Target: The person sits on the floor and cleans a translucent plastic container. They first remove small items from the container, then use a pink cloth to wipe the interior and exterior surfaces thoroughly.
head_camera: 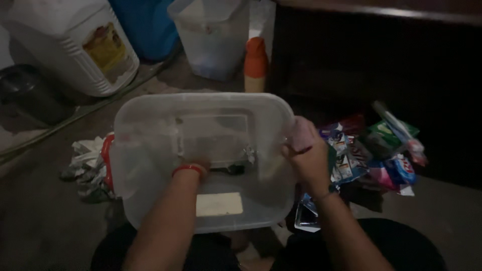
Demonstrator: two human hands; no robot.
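The clear plastic tub [150, 150] sits on the floor before the person, nearly emptied, the left hand [193, 168] reaching inside with its grip hidden, the right hand [306, 155] clasping a pink cloth [303, 133] at the right rim, packets [371, 150] heaped just beside.

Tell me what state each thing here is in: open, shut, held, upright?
Tub: open, tipped toward the camera, held.
Left hand: reaching inside the tub; grip not visible.
Right hand: gripping the tub's rim with a pink cloth.
Orange-capped bottle: upright, capped.
White jug: standing.
Sachets: loose pile on the floor.
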